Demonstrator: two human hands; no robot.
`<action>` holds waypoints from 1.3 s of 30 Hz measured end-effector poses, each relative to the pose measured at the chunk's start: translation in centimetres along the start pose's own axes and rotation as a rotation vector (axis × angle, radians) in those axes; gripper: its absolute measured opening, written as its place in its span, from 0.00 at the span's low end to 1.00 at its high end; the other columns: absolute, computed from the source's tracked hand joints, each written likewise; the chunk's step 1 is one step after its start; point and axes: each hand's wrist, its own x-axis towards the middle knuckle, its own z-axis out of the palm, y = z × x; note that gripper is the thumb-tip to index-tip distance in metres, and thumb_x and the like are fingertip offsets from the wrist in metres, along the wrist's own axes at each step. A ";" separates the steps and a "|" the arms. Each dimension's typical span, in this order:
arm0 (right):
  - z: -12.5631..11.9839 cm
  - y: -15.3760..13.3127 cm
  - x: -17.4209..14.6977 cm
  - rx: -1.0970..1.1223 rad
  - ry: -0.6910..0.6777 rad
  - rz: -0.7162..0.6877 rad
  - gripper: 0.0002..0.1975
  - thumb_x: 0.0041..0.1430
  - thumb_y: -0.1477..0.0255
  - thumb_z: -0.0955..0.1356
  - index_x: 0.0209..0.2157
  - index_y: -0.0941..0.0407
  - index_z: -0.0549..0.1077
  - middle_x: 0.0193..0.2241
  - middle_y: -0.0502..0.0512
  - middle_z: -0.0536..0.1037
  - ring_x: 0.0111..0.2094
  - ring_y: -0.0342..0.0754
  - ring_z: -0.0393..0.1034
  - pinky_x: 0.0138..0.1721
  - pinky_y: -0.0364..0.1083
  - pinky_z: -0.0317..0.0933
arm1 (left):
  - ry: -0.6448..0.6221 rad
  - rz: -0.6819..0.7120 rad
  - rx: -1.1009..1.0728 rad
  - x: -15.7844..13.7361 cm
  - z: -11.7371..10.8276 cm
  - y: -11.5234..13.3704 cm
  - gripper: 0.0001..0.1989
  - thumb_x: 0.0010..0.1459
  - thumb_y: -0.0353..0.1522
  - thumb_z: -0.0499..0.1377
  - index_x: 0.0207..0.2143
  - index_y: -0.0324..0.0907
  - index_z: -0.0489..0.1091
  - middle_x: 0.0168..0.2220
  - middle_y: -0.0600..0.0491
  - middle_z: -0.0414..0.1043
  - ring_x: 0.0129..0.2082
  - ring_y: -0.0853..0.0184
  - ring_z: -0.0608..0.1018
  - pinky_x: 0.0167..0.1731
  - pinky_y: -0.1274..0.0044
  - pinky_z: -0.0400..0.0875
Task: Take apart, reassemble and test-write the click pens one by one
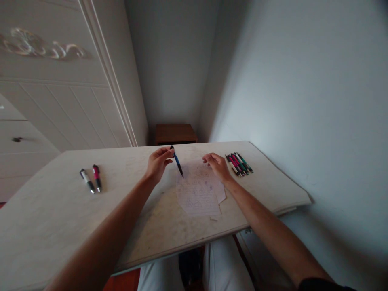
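Observation:
My left hand [159, 163] pinches a blue pen [178, 161] near its upper end between thumb and fingers. The pen is tilted, its dark tip pointing down over the top left of the handwritten paper sheets [198, 198]. Over the right part of the sheets is my right hand [216, 165], its fingers loosely bent and a little apart, with nothing visible in them. Just right of it lies a row of several pens [239, 163] in white, pink, black and green, side by side.
On the left of the white table [127, 161] lie a white and black pen [87, 180] and a pink and black pen [97, 178]. A white cabinet [75, 101] stands behind on the left. A wall [303, 101] borders the right side, and a brown wooden stand [176, 132] is beyond the far edge.

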 end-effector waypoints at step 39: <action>0.3 -0.1 -0.4 -0.041 -0.100 0.095 0.26 0.55 0.47 0.65 0.26 0.57 0.74 0.21 0.53 0.74 0.23 0.44 0.66 0.27 0.43 0.59 | -0.217 -0.380 -0.816 -1.4 0.4 2.3 0.11 0.58 0.32 0.48 0.30 0.37 0.68 0.15 0.63 0.43 0.09 0.76 0.51 0.08 0.84 0.40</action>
